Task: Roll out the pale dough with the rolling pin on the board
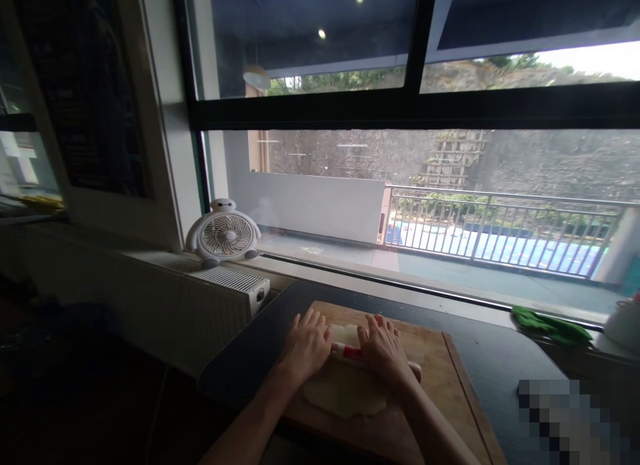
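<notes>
A rolling pin (353,352) with a red band lies across a flattened sheet of dough (345,393). Over the pin's left part, my left hand (306,344) is laid with its fingers pointing forward. My right hand (383,345) curves over the right part, and one wooden end of the pin sticks out beyond it. Both palms press on the pin; their undersides are hidden. The pale dough has an uneven edge and shows in front of and behind the pin. Beneath it is a wooden board (440,378).
The board rests on a dark table (495,362) by a large window. To the left, a white fan (227,235) stands above a radiator (240,285). A green cloth (550,326) and a white container (620,328) are on the right. A pixelated patch covers the lower right.
</notes>
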{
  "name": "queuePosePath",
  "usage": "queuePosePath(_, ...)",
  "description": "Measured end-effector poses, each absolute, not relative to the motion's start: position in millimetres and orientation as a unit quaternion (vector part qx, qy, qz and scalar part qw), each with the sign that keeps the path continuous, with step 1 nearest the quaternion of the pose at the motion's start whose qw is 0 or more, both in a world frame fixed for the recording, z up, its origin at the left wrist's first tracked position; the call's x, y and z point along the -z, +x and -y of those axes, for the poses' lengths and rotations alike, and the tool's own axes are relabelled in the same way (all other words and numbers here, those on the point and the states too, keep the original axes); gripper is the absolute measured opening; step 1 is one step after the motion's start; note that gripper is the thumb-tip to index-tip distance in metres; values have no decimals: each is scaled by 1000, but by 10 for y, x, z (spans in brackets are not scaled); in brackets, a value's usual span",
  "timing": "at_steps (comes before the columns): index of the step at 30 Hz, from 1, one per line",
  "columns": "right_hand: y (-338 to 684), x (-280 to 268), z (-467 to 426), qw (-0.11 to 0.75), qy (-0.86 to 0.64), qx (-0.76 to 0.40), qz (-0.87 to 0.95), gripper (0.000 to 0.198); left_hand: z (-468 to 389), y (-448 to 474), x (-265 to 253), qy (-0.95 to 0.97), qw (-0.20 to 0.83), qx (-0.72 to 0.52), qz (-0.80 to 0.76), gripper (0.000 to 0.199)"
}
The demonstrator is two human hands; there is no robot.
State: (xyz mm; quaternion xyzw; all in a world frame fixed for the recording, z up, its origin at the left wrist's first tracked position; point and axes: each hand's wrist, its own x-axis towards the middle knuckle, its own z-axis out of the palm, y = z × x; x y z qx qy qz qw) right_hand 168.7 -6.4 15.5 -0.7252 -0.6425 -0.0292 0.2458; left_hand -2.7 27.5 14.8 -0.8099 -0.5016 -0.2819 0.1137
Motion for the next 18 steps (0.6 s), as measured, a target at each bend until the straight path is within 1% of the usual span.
queuePosePath(3, 1603, -37, 431, 236, -708, 60, 663, 48, -46, -237, 12, -826, 135, 284, 467, 36)
queuePosePath(6, 1509, 43, 797, 227, -685, 55, 690, 48, 284, -440, 166, -827, 165, 292, 451, 41)
queuePosePath(8, 1478, 38, 888, 227, -680, 53, 695, 47, 400, -458, 191, -820, 172, 294, 459, 43)
queuePosePath(11, 1499, -19, 709, 230, -699, 59, 675, 48, 289, -290, 117, -812, 150, 284, 488, 40)
queuePosePath(14, 1587, -86, 287, 224, -733, 45, 641, 50, -95, -27, 2, -814, 97, 249, 516, 38)
queuePosePath(18, 1746, -182, -251, 209, -761, 11, 614, 52, -677, 211, -116, -823, 26, 186, 535, 44)
